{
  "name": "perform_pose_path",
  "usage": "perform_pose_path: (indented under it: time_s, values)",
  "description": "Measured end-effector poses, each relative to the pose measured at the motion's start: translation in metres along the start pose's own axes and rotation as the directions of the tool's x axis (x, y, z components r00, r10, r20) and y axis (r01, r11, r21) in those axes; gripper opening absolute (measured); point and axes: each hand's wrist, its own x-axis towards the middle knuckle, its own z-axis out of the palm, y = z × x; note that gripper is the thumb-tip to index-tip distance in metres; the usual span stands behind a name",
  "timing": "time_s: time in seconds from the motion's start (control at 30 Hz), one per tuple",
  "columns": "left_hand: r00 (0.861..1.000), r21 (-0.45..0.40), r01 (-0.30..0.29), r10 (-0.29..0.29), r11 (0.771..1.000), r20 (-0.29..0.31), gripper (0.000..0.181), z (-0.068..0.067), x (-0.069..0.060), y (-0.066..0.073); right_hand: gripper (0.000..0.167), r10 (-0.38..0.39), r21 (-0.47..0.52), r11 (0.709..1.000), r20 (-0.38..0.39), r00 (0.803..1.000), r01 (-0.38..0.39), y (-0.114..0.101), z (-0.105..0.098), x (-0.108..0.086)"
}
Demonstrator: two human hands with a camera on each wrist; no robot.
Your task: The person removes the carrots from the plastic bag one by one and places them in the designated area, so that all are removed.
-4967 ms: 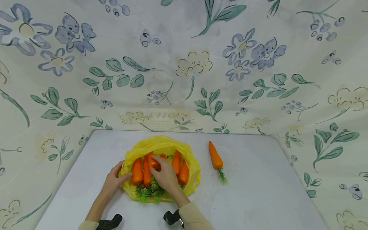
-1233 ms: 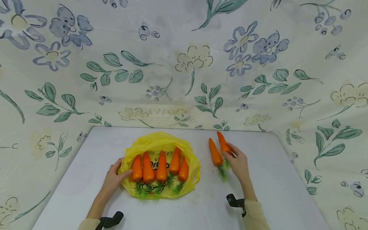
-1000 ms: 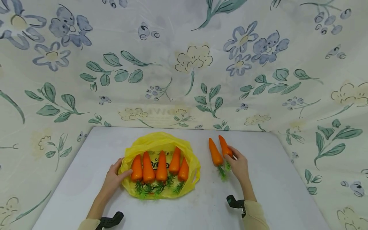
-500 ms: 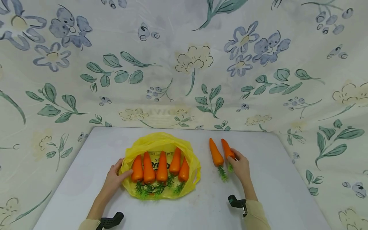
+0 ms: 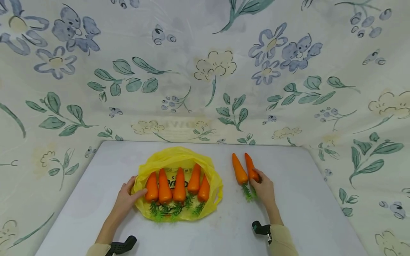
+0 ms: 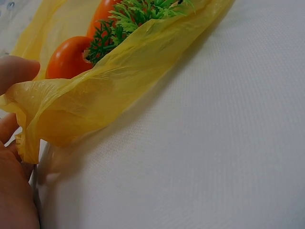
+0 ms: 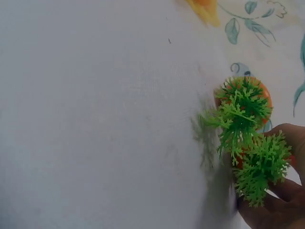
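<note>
My left hand (image 5: 125, 199) grips the left rim of a yellow plastic bag (image 5: 179, 153), thumb inside and fingers outside. The left wrist view shows the bag's thin edge (image 6: 62, 112) between them. Several orange carrots (image 5: 164, 188) with green tops lie side by side within the bag's mouth. To the right, my right hand (image 5: 264, 188) holds another carrot (image 5: 249, 163) by its thick end. That carrot lies just right of a loose carrot (image 5: 238, 169), tips pointing away from me. In the right wrist view, the held carrot's leafy top (image 7: 264, 169) partly hides its body.
Everything stands on a white table (image 5: 301, 199). Behind it and at both sides hangs a flower-patterned cloth (image 5: 179, 106). Each wrist wears a black camera mount, the left one (image 5: 123, 246) near the table's front.
Five seconds ago my right hand was inside the bag at a carrot. That carrot came out to the right, then drew slightly towards me beside the loose one. My left hand stayed at the rim.
</note>
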Motion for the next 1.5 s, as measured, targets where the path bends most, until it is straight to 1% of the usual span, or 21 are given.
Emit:
perform_pose_path:
  time_s: [0.1, 0.2, 0.47, 0.77, 1.03, 1.3, 1.5]
  values:
    - [1.000, -0.004, 0.000, 0.000, 1.000, -0.001, 0.086, 0.000, -0.001, -0.001, 0.048, -0.014, -0.019, 1.000, -0.016, 1.000, 0.014, 0.001, 0.003, -0.001]
    - [1.000, -0.011, 0.010, -0.010, 1.000, 0.001, 0.087, 0.000, 0.000, -0.001, 0.048, -0.006, -0.010, 1.000, -0.020, 1.000, 0.005, 0.002, 0.003, 0.000]
    - [1.000, -0.010, 0.010, -0.010, 1.000, 0.009, 0.087, -0.001, 0.000, -0.001, 0.049, -0.013, 0.019, 1.000, -0.001, 1.000, 0.013, 0.005, 0.003, -0.002]
    - [1.000, -0.013, 0.010, -0.010, 1.000, 0.007, 0.087, -0.001, 0.000, -0.002, 0.050, -0.006, 0.042, 0.999, 0.010, 1.000, 0.005, 0.007, 0.005, -0.003]
    - [1.000, -0.010, -0.002, 0.002, 1.000, 0.009, 0.087, -0.001, 0.000, -0.003, 0.052, -0.009, 0.050, 0.999, 0.028, 1.000, 0.008, 0.007, 0.004, -0.005]
    - [1.000, -0.012, -0.010, 0.010, 1.000, 0.006, 0.087, -0.001, 0.000, -0.003, 0.057, -0.022, 0.125, 0.992, 0.025, 0.999, 0.018, 0.006, 0.006, -0.009]
    - [1.000, -0.018, -0.014, 0.014, 1.000, 0.001, 0.086, -0.001, -0.001, -0.004, 0.057, 0.001, 0.145, 0.989, 0.010, 1.000, -0.003, 0.002, 0.007, -0.011]
